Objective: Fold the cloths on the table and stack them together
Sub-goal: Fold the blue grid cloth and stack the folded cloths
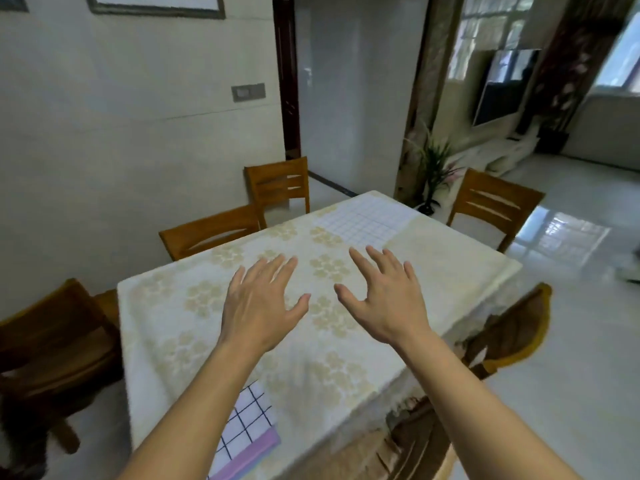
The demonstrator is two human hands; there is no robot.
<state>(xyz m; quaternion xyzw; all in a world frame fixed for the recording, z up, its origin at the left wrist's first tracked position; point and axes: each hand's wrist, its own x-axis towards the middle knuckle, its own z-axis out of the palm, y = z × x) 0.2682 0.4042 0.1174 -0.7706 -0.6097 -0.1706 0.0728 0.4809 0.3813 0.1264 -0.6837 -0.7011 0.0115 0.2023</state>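
Observation:
A table with a cream flower-patterned cover fills the middle of the view. A white cloth with a fine grid lies spread flat at the far end. Beside it, to the right, lies a plain cream cloth, also flat. At the near edge sits a folded stack: a white cloth with dark check lines on top of a pink one, partly hidden by my left forearm. My left hand and my right hand hover over the middle of the table, palms down, fingers spread, holding nothing.
Wooden chairs stand round the table: two at the far left, one at the far right, one at the near left, one at the near right. A potted plant stands beyond the far end.

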